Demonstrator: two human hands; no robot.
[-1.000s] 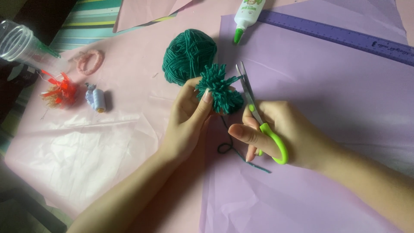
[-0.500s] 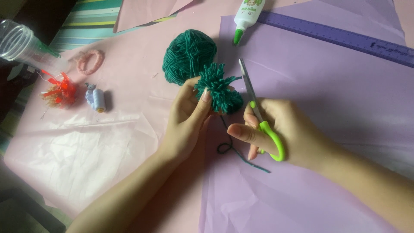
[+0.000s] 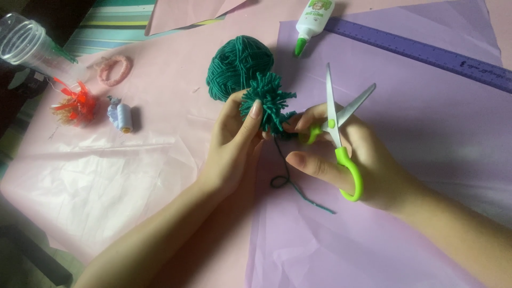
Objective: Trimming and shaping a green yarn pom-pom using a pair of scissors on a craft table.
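Note:
My left hand [image 3: 232, 146] pinches a small dark green yarn pom-pom [image 3: 268, 100] between thumb and fingers. Just behind it lies a ball of the same green yarn [image 3: 233, 66]. My right hand [image 3: 349, 157] holds green-handled scissors [image 3: 337, 133] with the blades spread apart, pointing up and away from the pom-pom. A loose green yarn strand [image 3: 290, 178] trails down from the pom-pom onto the purple paper [image 3: 405, 112].
A white glue bottle with a green tip [image 3: 310, 21] and a purple ruler [image 3: 421, 53] lie at the top. To the left sit a pink ring [image 3: 113, 69], an orange tuft [image 3: 74, 104], a pale blue bundle [image 3: 121, 114] and a clear plastic cup [image 3: 24, 42] on pink tissue paper [image 3: 106, 181].
The scissor blades have spread apart. My right hand has turned the scissors to the right of the pom-pom. My left hand still holds the pom-pom.

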